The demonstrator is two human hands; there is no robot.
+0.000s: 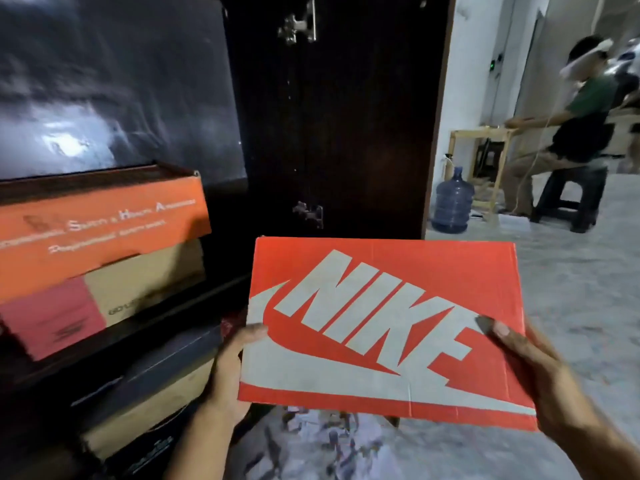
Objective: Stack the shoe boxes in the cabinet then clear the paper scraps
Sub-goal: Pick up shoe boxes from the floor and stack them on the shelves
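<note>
Both hands, left hand [230, 367] and right hand [535, 370], clamp the red cardboard shoe box [384, 327] (white logo up) at lower centre of the frame.

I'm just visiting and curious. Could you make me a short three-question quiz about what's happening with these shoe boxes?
1. True or false: the red Nike box is held by both the left hand and the right hand.
2. Multiple choice: what sits directly on the tan box in the cabinet? A) a blue water jug B) an orange box C) nothing
3. Fill in: the paper scraps lie on the ____, below the held box.

Key: 1 true; 2 B, the orange box; 3 floor.
</note>
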